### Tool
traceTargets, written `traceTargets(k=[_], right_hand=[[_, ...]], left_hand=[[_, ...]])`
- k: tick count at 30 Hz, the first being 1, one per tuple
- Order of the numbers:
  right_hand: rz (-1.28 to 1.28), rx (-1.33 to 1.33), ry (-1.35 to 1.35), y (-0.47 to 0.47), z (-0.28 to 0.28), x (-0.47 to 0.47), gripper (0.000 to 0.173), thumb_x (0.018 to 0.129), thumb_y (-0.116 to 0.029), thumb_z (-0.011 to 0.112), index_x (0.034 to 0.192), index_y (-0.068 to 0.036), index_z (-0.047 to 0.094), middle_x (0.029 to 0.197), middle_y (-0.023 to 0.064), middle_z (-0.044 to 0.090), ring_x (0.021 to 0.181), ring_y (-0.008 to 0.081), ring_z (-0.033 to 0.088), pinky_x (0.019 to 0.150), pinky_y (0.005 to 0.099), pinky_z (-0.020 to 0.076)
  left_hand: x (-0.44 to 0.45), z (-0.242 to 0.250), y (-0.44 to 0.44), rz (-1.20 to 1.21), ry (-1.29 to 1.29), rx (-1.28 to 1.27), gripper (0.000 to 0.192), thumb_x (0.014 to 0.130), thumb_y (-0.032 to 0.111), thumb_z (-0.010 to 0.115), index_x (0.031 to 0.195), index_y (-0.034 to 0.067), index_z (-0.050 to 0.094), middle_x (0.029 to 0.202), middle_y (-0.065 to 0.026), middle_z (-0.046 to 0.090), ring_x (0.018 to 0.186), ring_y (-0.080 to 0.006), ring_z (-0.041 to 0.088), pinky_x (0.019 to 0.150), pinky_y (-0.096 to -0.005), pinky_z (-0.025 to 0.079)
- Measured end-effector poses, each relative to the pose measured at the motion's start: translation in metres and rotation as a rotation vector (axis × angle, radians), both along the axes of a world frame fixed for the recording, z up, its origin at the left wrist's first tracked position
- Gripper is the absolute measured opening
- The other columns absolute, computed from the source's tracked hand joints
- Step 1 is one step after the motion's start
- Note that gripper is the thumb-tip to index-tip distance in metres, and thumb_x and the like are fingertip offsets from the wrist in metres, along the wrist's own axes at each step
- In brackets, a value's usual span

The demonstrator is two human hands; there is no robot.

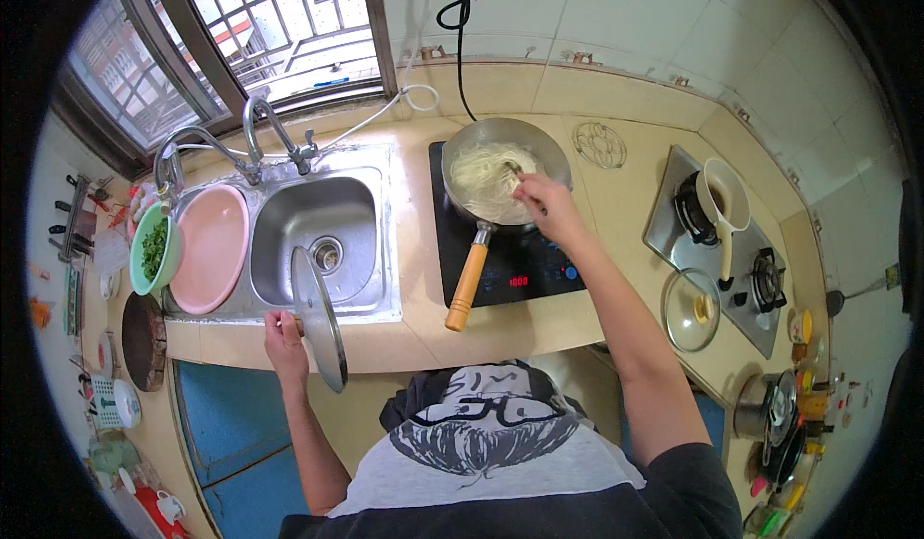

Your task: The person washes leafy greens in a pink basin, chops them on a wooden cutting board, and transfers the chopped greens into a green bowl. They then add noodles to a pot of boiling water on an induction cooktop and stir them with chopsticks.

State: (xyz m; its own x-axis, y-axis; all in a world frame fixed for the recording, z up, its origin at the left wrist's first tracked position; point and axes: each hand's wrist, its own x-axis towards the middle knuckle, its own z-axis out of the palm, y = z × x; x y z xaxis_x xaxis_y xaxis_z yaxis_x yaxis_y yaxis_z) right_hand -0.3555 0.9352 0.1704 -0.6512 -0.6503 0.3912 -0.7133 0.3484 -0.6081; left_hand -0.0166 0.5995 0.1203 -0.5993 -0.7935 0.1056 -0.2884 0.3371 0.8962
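My left hand (286, 343) grips the knob of a glass lid (318, 320), held upright on edge near the front of the sink. Over a metal wok (554, 150) with a wooden handle (467, 288), my right hand (545, 203) holds a thin utensil, mostly hidden by the fingers, whose end is in the pale noodles (498, 174). The wok stands on a black induction cooktop (473, 278) with a lit red display.
A steel sink (317, 243) is left of the cooktop, with a pink basin (211, 250) and a green bowl (173, 250) of chopped greens beside it. At right are a gas hob (668, 232), a white saucepan (735, 196), a second glass lid (678, 322) and a wire trivet (599, 145).
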Motion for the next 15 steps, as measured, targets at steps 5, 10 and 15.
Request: traceTargets(k=[5, 10, 15], right_hand=[[0.263, -0.036, -0.072, -0.003, 0.015, 0.016, 0.007, 0.084, -0.005, 0.064, 0.090, -0.002, 0.064, 0.103, 0.0175, 0.066, 0.090, 0.0335, 0.065, 0.076, 0.0367, 0.0534], [-0.164, -0.131, -0.177, 0.035, 0.039, -0.004, 0.012, 0.086, -0.011, 0.066, 0.091, 0.000, 0.067, 0.090, 0.0149, 0.069, 0.076, 0.0240, 0.066, 0.069, 0.0311, 0.0521], [-0.239, -0.075, -0.249, 0.042, 0.059, 0.024, 0.015, 0.087, -0.014, 0.067, 0.093, 0.000, 0.068, 0.080, 0.0113, 0.068, 0.072, 0.0148, 0.063, 0.067, 0.0284, 0.0500]], left_hand=[[0.001, -0.006, -0.003, 0.002, 0.012, -0.079, 0.032, 0.100, 0.031, 0.044, 0.088, 0.002, 0.049, 0.067, -0.0035, 0.049, 0.062, -0.0112, 0.046, 0.058, -0.0284, 0.040], [0.001, 0.003, 0.000, 0.011, -0.027, -0.066, 0.032, 0.100, 0.031, 0.044, 0.088, 0.002, 0.049, 0.067, -0.0037, 0.049, 0.062, -0.0115, 0.046, 0.058, -0.0288, 0.040], [0.003, 0.004, 0.004, 0.028, 0.027, -0.129, 0.032, 0.100, 0.031, 0.044, 0.087, 0.002, 0.049, 0.066, -0.0028, 0.049, 0.061, -0.0114, 0.045, 0.058, -0.0289, 0.040]])
